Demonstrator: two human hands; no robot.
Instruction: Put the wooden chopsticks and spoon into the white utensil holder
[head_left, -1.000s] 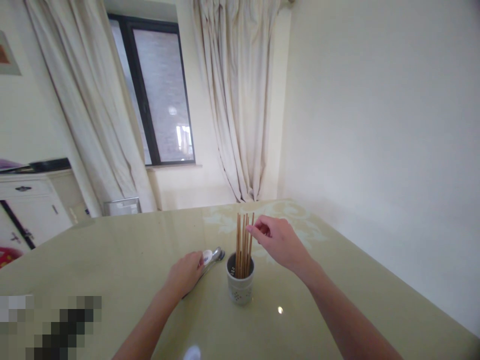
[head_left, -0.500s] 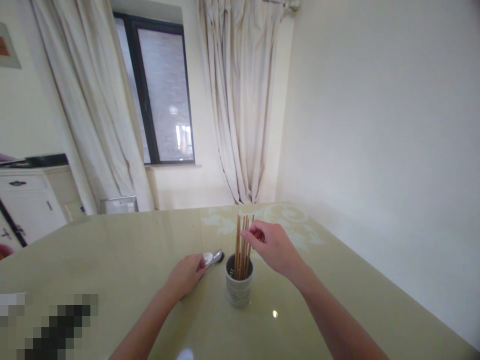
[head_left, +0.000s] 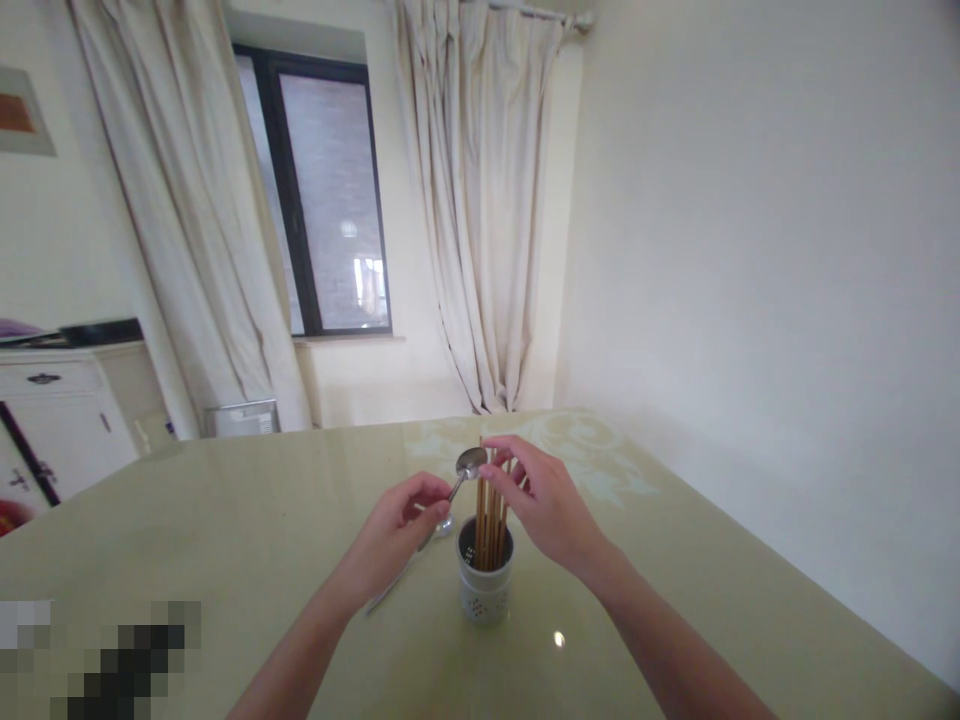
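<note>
A white perforated ceramic holder (head_left: 484, 596) stands on the glossy pale green table (head_left: 225, 520) with several wooden chopsticks (head_left: 488, 522) upright in it. My left hand (head_left: 390, 540) holds a metal spoon (head_left: 471, 462) by its handle, with the bowl raised beside the chopstick tops. My right hand (head_left: 544, 505) has its fingertips closed on the upper ends of the chopsticks. A second spoon (head_left: 391, 588) lies flat on the table under my left hand, just left of the holder.
The table runs along a plain white wall (head_left: 750, 250) on the right. Beyond its far edge are cream curtains (head_left: 480, 200) and a dark-framed window (head_left: 330, 200). A white cabinet (head_left: 52, 400) stands at far left. A blurred patch (head_left: 97, 655) covers the bottom left corner.
My left hand picked a spoon up off the table and brought its bowl up to the chopstick tops. My right hand stayed at the chopsticks. One spoon remains lying on the table.
</note>
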